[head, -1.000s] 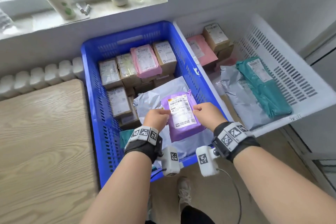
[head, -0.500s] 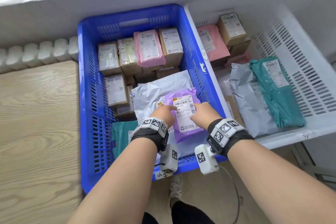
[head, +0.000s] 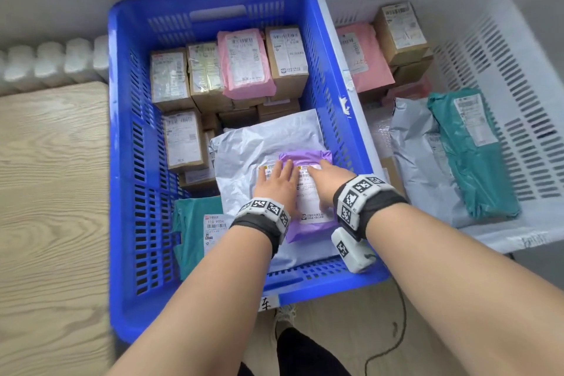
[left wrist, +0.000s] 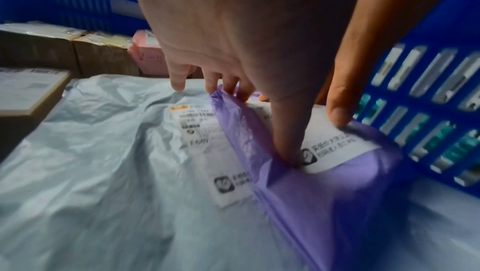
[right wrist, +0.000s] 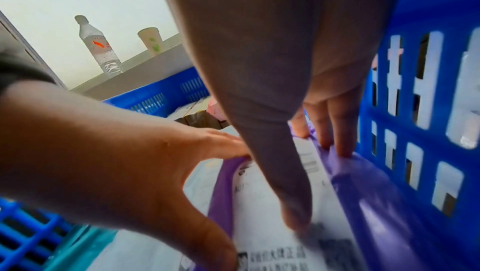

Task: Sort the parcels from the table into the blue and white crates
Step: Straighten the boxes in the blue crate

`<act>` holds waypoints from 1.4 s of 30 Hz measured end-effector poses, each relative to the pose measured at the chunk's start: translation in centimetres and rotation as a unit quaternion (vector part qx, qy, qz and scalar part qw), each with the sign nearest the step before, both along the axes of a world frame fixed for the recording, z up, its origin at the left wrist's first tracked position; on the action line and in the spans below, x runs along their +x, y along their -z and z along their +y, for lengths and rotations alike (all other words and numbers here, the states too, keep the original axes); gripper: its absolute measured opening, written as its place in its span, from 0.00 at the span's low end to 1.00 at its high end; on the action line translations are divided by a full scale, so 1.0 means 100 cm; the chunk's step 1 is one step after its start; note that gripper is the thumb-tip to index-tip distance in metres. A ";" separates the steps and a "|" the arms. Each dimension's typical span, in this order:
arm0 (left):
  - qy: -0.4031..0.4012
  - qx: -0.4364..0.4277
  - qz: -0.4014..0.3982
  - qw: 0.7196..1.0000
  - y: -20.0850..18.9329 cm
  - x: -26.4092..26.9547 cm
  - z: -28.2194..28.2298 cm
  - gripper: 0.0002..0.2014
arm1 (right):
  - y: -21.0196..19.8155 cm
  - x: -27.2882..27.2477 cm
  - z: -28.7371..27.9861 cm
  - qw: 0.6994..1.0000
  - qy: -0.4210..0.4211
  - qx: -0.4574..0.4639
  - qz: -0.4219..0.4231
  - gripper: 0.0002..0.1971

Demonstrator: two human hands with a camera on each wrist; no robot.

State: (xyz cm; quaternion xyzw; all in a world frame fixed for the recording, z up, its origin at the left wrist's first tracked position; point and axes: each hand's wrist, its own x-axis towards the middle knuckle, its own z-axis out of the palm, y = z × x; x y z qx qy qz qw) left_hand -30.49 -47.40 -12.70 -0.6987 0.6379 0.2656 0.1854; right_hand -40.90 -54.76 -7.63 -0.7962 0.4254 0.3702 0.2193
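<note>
A purple parcel (head: 305, 230) with a white label lies on a pale grey poly bag (head: 259, 146) at the front right of the blue crate (head: 117, 162). My left hand (head: 276, 175) lies flat on its left half with straight fingers. In the left wrist view the left hand (left wrist: 259, 90) has its thumb on the label of the purple parcel (left wrist: 324, 203). My right hand (head: 328, 178) lies flat on the right half, next to the crate wall. In the right wrist view the right hand (right wrist: 272, 111) presses its thumb on the label of the purple parcel (right wrist: 376, 203).
Brown boxes (head: 183, 140) and a pink parcel (head: 244, 64) fill the back of the blue crate; a teal parcel (head: 189, 232) lies at its front left. The white crate (head: 518, 119) on the right holds a teal parcel (head: 470, 146), a grey bag (head: 418, 156) and boxes. A wooden table (head: 52, 192) stands left.
Both hands have lowered the purple parcel onto the grey bag. Their fingers went from gripping its top edge to lying straight on it. The view has tilted down.
</note>
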 end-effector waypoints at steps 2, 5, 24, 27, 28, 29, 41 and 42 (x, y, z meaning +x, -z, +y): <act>0.004 0.003 0.000 1.000 0.006 -0.002 0.003 0.52 | 0.007 -0.002 0.000 1.000 -0.010 0.002 0.004 0.33; 0.005 0.006 0.005 1.000 0.010 -0.005 0.003 0.51 | 0.012 0.000 0.002 1.000 -0.015 0.003 0.016 0.35; 0.012 -0.024 0.075 0.997 0.020 -0.011 0.001 0.38 | 0.024 0.005 0.002 1.000 0.007 -0.018 0.013 0.13; 0.021 -0.029 0.081 0.996 0.003 -0.010 0.002 0.22 | 0.018 0.004 0.004 0.999 0.026 -0.026 0.010 0.14; 0.029 -0.030 0.079 0.996 0.000 -0.009 0.002 0.19 | 0.018 0.003 0.004 0.999 0.038 -0.035 -0.001 0.15; 0.034 -0.032 0.079 0.996 -0.001 -0.007 0.003 0.18 | 0.019 0.002 0.004 0.997 0.055 -0.043 -0.013 0.16; 0.059 -0.006 0.018 0.998 0.025 -0.006 0.012 0.43 | 0.056 0.005 0.005 0.991 0.127 -0.041 0.026 0.30; 0.062 -0.003 0.015 0.998 0.027 -0.006 0.011 0.43 | 0.060 0.005 0.005 0.990 0.129 -0.040 0.032 0.31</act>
